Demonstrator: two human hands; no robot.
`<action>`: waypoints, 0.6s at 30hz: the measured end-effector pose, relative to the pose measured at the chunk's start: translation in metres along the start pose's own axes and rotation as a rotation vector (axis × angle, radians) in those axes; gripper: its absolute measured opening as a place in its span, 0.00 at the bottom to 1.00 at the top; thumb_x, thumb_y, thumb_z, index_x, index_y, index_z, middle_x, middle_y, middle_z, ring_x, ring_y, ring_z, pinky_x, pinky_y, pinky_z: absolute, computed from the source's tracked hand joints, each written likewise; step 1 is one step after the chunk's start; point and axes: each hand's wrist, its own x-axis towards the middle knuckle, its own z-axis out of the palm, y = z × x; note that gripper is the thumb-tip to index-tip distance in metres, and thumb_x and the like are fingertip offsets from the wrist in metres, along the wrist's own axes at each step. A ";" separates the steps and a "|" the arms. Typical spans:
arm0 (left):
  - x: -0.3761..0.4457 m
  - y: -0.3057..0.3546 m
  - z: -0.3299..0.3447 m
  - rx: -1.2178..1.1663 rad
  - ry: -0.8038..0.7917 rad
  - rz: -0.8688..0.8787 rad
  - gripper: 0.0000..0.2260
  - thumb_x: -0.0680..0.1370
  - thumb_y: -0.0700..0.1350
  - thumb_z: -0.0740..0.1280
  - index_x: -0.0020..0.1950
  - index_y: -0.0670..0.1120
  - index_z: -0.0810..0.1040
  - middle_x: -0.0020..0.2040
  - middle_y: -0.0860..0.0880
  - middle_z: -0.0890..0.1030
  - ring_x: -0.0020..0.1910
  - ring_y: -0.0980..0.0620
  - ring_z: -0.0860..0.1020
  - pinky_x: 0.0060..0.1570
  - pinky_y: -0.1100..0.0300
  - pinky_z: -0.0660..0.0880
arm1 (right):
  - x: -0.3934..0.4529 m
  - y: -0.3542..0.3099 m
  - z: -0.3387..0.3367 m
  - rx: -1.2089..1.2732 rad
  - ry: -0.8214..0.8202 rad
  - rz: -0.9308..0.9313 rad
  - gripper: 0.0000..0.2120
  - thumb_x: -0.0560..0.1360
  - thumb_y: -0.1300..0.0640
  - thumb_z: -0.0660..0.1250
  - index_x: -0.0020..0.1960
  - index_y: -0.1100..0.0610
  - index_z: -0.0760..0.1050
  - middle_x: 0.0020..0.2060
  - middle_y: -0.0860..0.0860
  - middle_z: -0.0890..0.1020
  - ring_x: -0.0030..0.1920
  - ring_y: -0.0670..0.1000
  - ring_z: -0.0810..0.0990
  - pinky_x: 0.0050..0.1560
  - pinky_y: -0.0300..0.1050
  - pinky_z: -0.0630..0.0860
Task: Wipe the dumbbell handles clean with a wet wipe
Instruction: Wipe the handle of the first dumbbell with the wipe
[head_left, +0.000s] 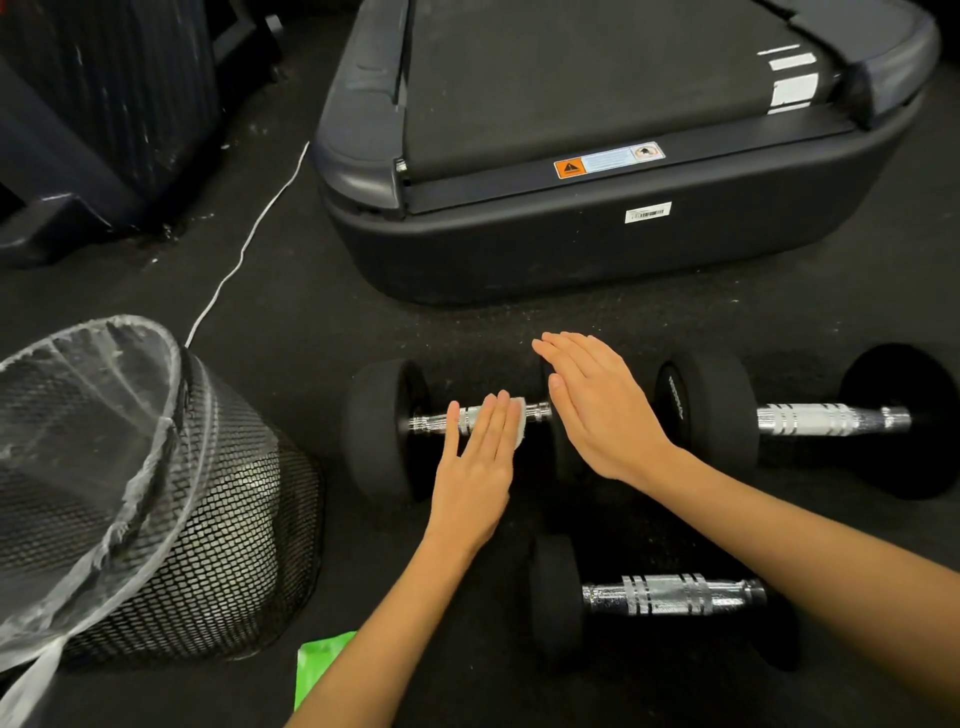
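My left hand (475, 467), fingers flat and extended, is pressing the white wet wipe (519, 427) onto the chrome handle (431, 421) of the dumbbell (374, 426) lying before the treadmill (597, 244); my right hand (597, 405) is resting open and empty on its right weight.

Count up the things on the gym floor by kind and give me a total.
Dumbbells: 3 (under the hands, far right, nearest)
Wet wipe: 1, under the left hand; right hand flat beside it
Mesh bin: 1
Treadmill: 1
Green packet: 1
White cable: 1
Total: 8
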 end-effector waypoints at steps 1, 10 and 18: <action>0.007 0.003 -0.002 -0.004 -0.002 0.004 0.32 0.71 0.34 0.56 0.77 0.38 0.60 0.76 0.40 0.64 0.76 0.44 0.61 0.74 0.37 0.50 | 0.000 0.000 0.000 0.002 0.001 0.001 0.25 0.82 0.51 0.45 0.73 0.58 0.68 0.70 0.53 0.73 0.72 0.51 0.68 0.75 0.47 0.56; -0.011 -0.017 -0.005 0.005 -0.051 0.075 0.32 0.72 0.34 0.51 0.77 0.40 0.58 0.77 0.42 0.60 0.77 0.46 0.58 0.75 0.39 0.51 | 0.001 0.004 0.000 0.007 0.000 -0.011 0.24 0.82 0.51 0.46 0.73 0.57 0.68 0.70 0.52 0.73 0.72 0.49 0.67 0.75 0.45 0.55; 0.024 0.008 -0.018 -0.262 -0.066 -0.277 0.32 0.66 0.29 0.67 0.70 0.35 0.68 0.64 0.40 0.76 0.66 0.42 0.73 0.76 0.46 0.49 | 0.003 0.003 0.000 0.014 -0.020 0.014 0.26 0.82 0.50 0.44 0.73 0.57 0.67 0.70 0.52 0.72 0.72 0.50 0.67 0.76 0.46 0.55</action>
